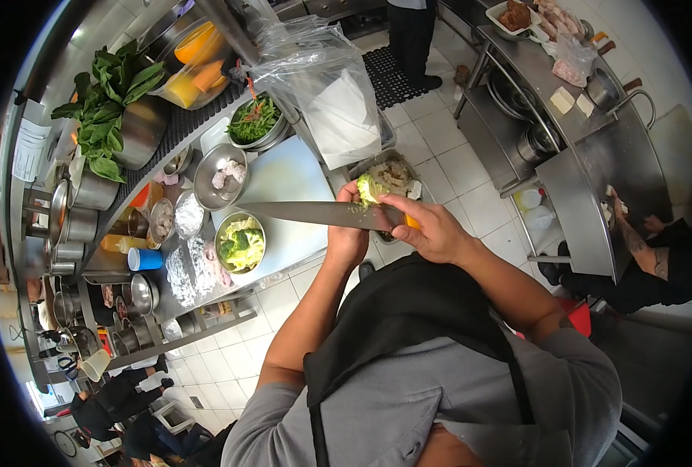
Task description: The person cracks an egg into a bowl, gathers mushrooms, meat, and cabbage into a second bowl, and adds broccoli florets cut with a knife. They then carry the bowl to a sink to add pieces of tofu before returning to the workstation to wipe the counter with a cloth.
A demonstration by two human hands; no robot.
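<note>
My right hand [435,232] is closed around the yellow-orange handle of a large kitchen knife [315,212]. The broad blade points left, passing in front of my left hand [347,237], and small green bits cling to it. My left hand is closed on a pale green piece of broccoli [371,188], just above the blade; some of its fingers are hidden behind the knife. To the left, a metal bowl [242,272] of cut broccoli stands on the near edge of a white cutting board [293,180].
Beyond my hands is a bin [417,173] with scraps. A plastic bag [315,70] hangs over the board. Bowls of raw meat [226,175] and green strips [255,121] crowd the counter. At right, a co-worker's arm [638,237] reaches over a steel table [587,171]. Other people stand farther off.
</note>
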